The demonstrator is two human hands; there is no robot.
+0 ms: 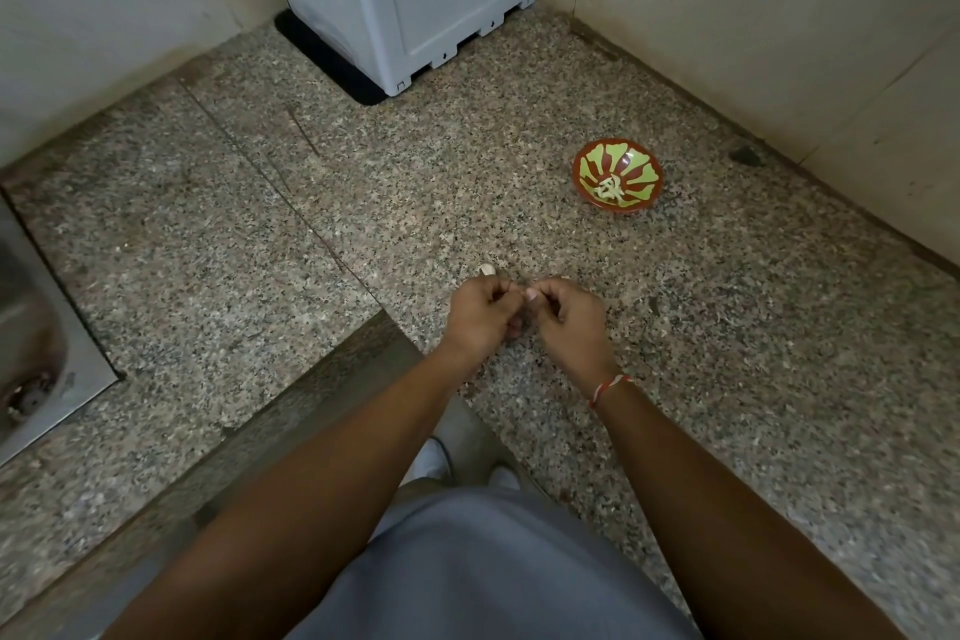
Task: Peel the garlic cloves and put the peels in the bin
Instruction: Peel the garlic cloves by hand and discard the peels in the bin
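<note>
Your left hand [480, 314] and right hand [563, 317] each have their grip pinched on one garlic clove [521, 295], above the tabletop [727, 327]. Loosened peel could scatter; no bin shows. The bowl [617, 175] sits at two o'clock.

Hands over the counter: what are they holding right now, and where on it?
Both the left hand and the right hand pinch one small pale piece, likely a garlic clove, between their fingertips, one at each end. Most of it is hidden.

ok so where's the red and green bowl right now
In the head view, the bowl sits on the granite counter, ahead and right of both hands, near the right wall.
</note>
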